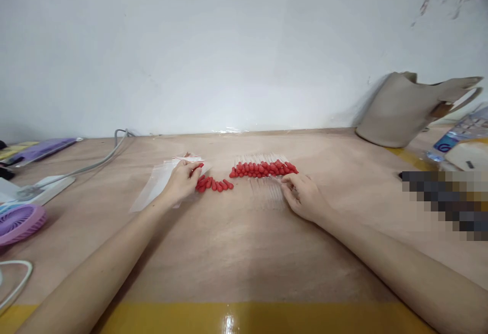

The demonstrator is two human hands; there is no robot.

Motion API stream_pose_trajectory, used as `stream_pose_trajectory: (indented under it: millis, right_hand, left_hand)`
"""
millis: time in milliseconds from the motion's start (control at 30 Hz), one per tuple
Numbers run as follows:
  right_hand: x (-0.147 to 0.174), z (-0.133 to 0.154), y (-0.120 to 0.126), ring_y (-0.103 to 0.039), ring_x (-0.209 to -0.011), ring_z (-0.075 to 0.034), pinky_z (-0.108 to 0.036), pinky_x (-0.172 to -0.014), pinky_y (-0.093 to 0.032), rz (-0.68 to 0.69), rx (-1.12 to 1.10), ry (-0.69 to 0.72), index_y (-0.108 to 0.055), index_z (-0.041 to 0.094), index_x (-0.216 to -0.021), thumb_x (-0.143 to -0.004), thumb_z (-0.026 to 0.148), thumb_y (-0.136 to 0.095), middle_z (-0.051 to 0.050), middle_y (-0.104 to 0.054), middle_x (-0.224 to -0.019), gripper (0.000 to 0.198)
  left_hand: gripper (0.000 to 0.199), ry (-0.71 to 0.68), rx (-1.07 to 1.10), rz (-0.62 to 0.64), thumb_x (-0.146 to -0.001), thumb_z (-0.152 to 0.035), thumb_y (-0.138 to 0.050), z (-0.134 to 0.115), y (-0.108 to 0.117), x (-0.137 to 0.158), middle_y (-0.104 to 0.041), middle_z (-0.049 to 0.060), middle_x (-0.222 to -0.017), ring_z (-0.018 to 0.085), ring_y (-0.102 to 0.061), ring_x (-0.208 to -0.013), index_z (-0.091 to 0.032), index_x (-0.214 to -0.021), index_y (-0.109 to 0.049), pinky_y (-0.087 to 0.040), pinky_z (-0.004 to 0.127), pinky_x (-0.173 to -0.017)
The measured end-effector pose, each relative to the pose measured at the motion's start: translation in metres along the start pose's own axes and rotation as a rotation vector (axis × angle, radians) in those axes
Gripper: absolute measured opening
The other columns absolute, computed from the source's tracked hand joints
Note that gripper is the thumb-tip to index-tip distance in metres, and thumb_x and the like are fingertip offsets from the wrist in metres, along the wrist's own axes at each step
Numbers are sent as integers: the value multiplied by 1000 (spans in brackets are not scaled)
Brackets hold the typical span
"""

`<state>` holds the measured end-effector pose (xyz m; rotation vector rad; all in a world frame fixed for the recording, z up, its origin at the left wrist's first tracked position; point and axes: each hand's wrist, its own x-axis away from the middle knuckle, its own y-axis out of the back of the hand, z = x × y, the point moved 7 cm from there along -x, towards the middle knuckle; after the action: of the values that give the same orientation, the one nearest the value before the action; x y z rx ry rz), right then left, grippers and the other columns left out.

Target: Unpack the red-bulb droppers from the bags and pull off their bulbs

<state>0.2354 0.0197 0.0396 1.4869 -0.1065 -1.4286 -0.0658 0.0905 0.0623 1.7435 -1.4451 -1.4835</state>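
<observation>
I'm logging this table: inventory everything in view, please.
Red pieces: many, red, mid-table, two groups
Strands: many, clear, at right group
Plastic bags: count unclear, clear, left of centre
Table: 1, light brown, across
Wall: 1, whitish, behind
Yellow tape: count unclear, yellow, edges
Disc: 1, purple, left edge
Packet: 1, purple, far left
Yellow item: 1, yellow, beside packet
Dark items: count unclear, black, left edge
Cable: 1, grey, left
Flat piece: 1, white, left
Cord: 1, white, near left corner
Beige item: 1, beige, far right
Bottle: 1, clear, right edge
White item: 1, white, below bottle
Pixelated patch: 1, dark, right
Arms: 2, bare, lower view
Left hand: 1, bare, grip on a red piece
Right hand: 1, bare, by strands
</observation>
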Motion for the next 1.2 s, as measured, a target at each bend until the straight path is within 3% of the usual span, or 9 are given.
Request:
stream_pose_trajectory:
  millis: [133,433,633,733,933,1200]
  right_hand:
    - [1,-2,3,-56,-65,-14,-28,-68,-32,-21,48,1,-56,17,-78,-81,19,-46,-1,-61,-67,11]
    - [1,4,-1,-54,-66,-14,-29,-69,-29,9,129,39,-59,18,-75,-81,20,-47,-1,-62,-67,14]
    - [4,6,-4,-54,-76,-16,-32,-75,-30,100,125,50,-62,20,-81,-82,33,-50,-2,-63,-77,18]
    - [4,8,-5,-53,-79,-18,-33,-77,-30,135,115,69,-63,20,-84,-81,42,-51,-4,-63,-81,25]
    - [3,9,-5,-54,-81,-19,-34,-77,-31,156,99,62,-62,20,-92,-77,54,-52,-6,-61,-87,39]
    - [3,6,-4,-54,-79,-18,-33,-76,-32,133,79,25,-62,20,-90,-77,53,-53,-5,-60,-83,37]
  left_hand:
    - [35,108,100,56,-76,-38,-50,12,-4,2,-61,2,-78,16,-57,-66,-17,-102,-60,-45,28,-66]
    - [25,99,9,97,-76,-41,-51,11,-8,4,-63,2,-75,17,-56,-65,-18,-81,-60,-42,27,-62]
    - [26,-134,-161,-134,-80,-39,-48,-21,6,7,-61,6,-83,23,-53,-88,-18,-78,-64,-40,35,-82]
    - [28,-204,-146,-38,-80,-42,-49,-45,-8,5,-59,6,-82,23,-53,-85,-19,-79,-65,-40,35,-81]
    - [33,-143,-131,131,-74,-52,-55,-67,-38,-9,-60,6,-86,26,-53,-92,-21,-78,-64,-39,39,-82]
    - [26,-82,-86,136,-73,-45,-57,-72,-43,-16,-60,5,-82,25,-55,-89,-20,-68,-63,-40,37,-81]
